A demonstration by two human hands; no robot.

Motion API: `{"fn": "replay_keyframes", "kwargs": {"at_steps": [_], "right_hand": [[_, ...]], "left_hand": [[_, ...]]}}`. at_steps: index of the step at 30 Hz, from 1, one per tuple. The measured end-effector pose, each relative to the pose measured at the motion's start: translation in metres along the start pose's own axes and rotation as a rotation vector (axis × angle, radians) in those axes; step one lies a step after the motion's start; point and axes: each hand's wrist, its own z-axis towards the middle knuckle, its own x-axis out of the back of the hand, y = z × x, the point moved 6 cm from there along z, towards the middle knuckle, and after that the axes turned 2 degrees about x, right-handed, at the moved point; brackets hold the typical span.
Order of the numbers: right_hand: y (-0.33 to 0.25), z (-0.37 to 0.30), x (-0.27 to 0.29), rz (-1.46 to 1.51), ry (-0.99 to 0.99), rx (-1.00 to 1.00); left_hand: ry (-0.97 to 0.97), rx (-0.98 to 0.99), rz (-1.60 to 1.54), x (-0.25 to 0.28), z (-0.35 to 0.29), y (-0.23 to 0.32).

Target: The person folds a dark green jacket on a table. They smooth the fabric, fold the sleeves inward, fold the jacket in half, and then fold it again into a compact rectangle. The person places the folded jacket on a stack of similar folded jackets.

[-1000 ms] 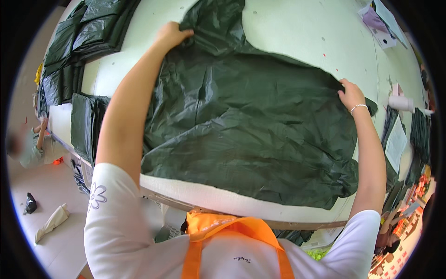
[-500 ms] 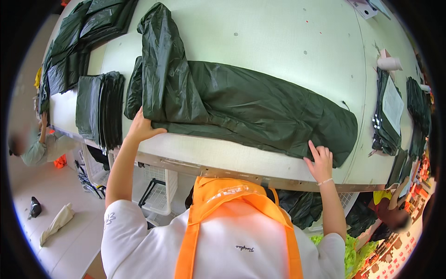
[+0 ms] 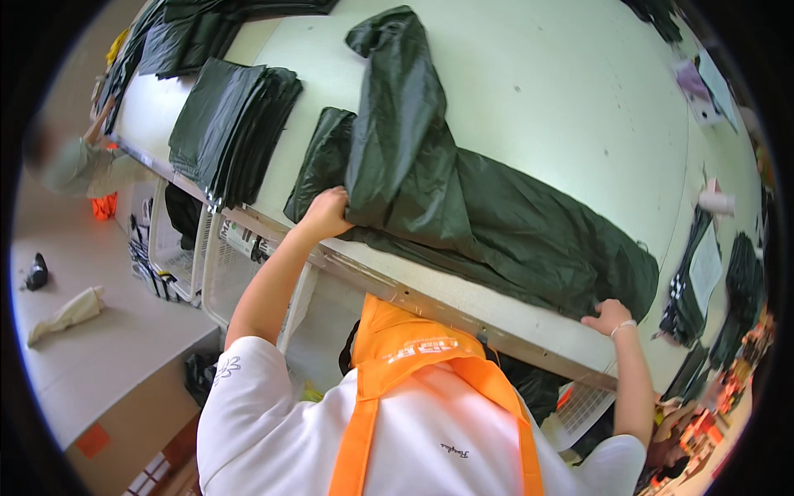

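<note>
A dark green garment [image 3: 513,219] of thin, shiny fabric lies folded into a long strip along the near edge of the table. One sleeve-like length [image 3: 404,124] stretches away from me across its left end. My left hand [image 3: 328,213] is closed on the fabric near that end, with the fingertips partly hidden in the folds. At the lower right corner, my right hand [image 3: 610,318] has its fingers curled on the garment's near edge, the thumb pointing left.
Left of the garment stands a neat stack of folded dark green pieces [image 3: 236,124], with more dark bundles [image 3: 194,33] beyond. On the right lie dark pieces under a paper sheet [image 3: 705,269] and a white roll [image 3: 716,202]. White baskets [image 3: 219,269] stand below the table edge. Another person [image 3: 74,161] is far left.
The view has turned, so the table and garment now slant down to the right. My right hand's fingers have gone from spread to curled, and my left hand has closed on the fabric.
</note>
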Motion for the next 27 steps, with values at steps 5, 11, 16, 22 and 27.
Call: {"fn": "replay_keyframes", "kwargs": {"at_steps": [5,11,16,22,27], "right_hand": [[-0.231,0.036,0.280,0.007,0.801,0.656],[-0.516,0.135,0.409,-0.109,1.187,1.112],[-0.521,0.217,0.428,-0.225,0.737,0.634],[-0.158,0.126,0.467,0.350,1.037,0.409],[-0.021,-0.182,0.359,0.946,1.390,0.166]], "left_hand": [[-0.056,-0.011,0.024,0.009,-0.004,0.005],[-0.182,0.040,0.044,0.004,-0.004,-0.001],[-0.182,0.006,-0.040,0.013,-0.008,0.004],[-0.082,0.060,-0.161,0.024,-0.007,0.007],[0.184,-0.131,-0.294,0.053,0.006,0.019]]}}
